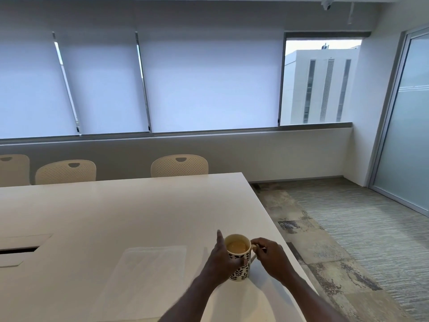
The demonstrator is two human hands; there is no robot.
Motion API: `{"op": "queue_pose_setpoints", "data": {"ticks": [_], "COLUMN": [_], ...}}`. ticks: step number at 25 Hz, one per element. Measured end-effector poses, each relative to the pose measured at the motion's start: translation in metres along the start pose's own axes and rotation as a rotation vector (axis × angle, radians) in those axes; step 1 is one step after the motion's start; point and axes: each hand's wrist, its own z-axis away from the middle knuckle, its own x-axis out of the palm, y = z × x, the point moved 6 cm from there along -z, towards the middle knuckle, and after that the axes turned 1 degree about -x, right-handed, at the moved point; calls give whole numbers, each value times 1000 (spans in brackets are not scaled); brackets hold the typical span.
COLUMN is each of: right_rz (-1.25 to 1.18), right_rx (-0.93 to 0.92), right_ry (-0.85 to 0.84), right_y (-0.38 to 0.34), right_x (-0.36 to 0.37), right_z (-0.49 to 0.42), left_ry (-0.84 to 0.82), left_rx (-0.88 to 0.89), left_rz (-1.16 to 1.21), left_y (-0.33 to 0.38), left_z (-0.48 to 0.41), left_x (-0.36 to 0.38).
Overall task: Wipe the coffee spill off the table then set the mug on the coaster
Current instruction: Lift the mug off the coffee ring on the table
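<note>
Head view. One mug, cream with a dark leaf pattern and nearly full of milky coffee, stands on the white table at about 5 o'clock of the frame, close to the table's right edge. The left hand wraps the mug's near-left wall, its forefinger pointing up past the rim; the right hand pinches the handle at the mug's 3 o'clock. Both hands thus grip the mug. One pale rectangular cloth or paper sheet lies flat at the mug's 9 o'clock, just beside it. No spill and no coaster can be made out; the sheet may cover either.

Judged step: steadying or moving the mug. To do it well, keep the mug upright and level, lift by the handle with the left palm as a brace, and move slowly, since the liquid stands near the rim.

Count: three chairs along the far edge at 11 to 12 o'clock, one table, one mug, one sheet, two hands.
</note>
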Motion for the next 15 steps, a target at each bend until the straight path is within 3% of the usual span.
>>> {"op": "queue_pose_setpoints", "data": {"ticks": [7, 15], "right_rz": [142, 148], "right_rx": [-50, -170], "right_ry": [-14, 41], "right_y": [-10, -39], "right_x": [-6, -11], "right_z": [8, 25], "left_ry": [93, 168], "left_rx": [19, 26], "left_rz": [-88, -143], "left_y": [1, 0], "left_z": [10, 39], "left_x": [-7, -16]}}
